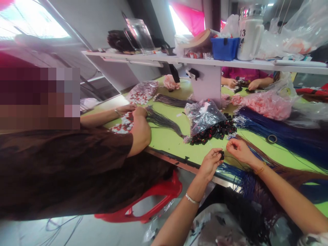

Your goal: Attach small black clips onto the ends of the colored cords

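Note:
My left hand (210,163) pinches a small black plastic connector housing (222,155) at the near edge of the green table. A thin dark wire (237,161) trails from beside the housing and passes under my right wrist. Close by, my right hand (239,151) has its thumb and forefinger closed together; whatever is between them is too small to make out. Just beyond my hands lies a pile of black housings (214,132), spilling from a clear plastic bag (206,114). Brown wires (252,147) and blue wires (284,131) with silvery ends lie to the right.
A co-worker's arms (139,128) reach over red-and-white parts (140,97) on the left, above a red stool (159,194). Another person's hands (253,84) work across the table. The raised shelf (184,60) carries a blue bin (224,49) and a white mug (249,34). Black tape (271,139) lies right.

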A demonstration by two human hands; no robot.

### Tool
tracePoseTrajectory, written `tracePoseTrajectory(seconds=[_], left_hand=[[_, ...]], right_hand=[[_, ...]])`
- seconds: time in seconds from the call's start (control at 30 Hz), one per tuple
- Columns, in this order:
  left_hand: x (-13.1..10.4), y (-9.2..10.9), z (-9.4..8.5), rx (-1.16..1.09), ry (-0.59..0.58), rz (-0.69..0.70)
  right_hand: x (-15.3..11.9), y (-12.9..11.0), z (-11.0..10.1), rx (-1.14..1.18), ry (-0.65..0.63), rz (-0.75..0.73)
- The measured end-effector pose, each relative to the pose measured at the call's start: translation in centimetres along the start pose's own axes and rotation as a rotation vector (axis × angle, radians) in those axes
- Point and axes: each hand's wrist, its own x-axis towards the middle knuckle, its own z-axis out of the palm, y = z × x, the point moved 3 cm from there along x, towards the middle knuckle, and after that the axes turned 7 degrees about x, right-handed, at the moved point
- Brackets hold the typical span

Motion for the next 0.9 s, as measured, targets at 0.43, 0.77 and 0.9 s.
tracePoseTrajectory(seconds=[0.43,0.77,0.9], left_hand=[[0.4,-0.8,0.6,-0.170,-0.064,-0.062],[0.3,-0.7,0.0,-0.115,-0.031,-0.046],[0.2,-0.8,0.1,-0.056,0.024,-0.045]], right_hand=[[-2.5,0.8,0.6,-0.244,0.019,0.011],[-2.6,0.8,1.1,-0.261,0.044,0.053],[-2.8,0.3,1.3,-0.262,0.020,-0.005]])
